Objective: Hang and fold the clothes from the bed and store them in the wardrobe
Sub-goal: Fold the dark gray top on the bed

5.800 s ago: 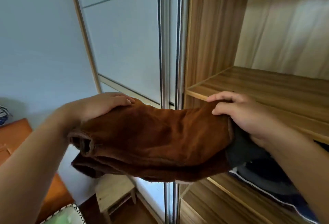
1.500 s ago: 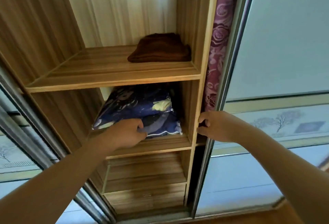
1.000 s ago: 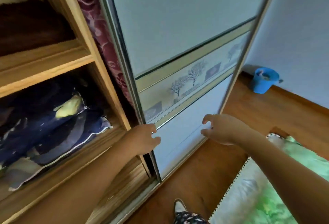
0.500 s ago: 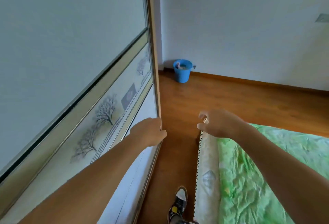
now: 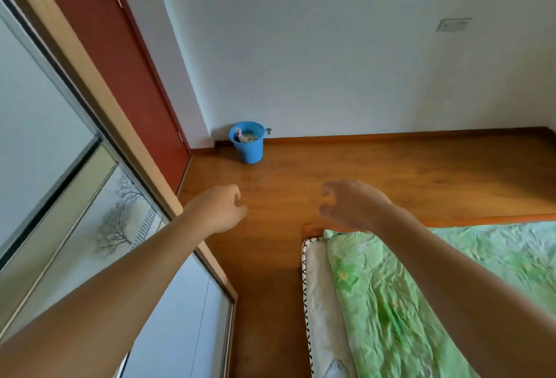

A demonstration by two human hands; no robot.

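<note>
The wardrobe's sliding door, pale with a tree print band, fills the left side and hides the shelves. The bed with a green patterned sheet lies at the lower right; no clothes show on the visible part of it. My left hand hangs in the air just right of the door's edge, fingers loosely curled and holding nothing. My right hand hovers above the near corner of the bed, fingers apart and curved, holding nothing; it is a little blurred.
A blue bucket with bits inside stands on the wooden floor against the white wall. A dark red door stands between the wardrobe and the wall. A light switch plate sits high on the wall.
The view has swung right, from the open shelves to the floor and bed. The sliding door now covers the shelves, and my left hand has come off its edge.
</note>
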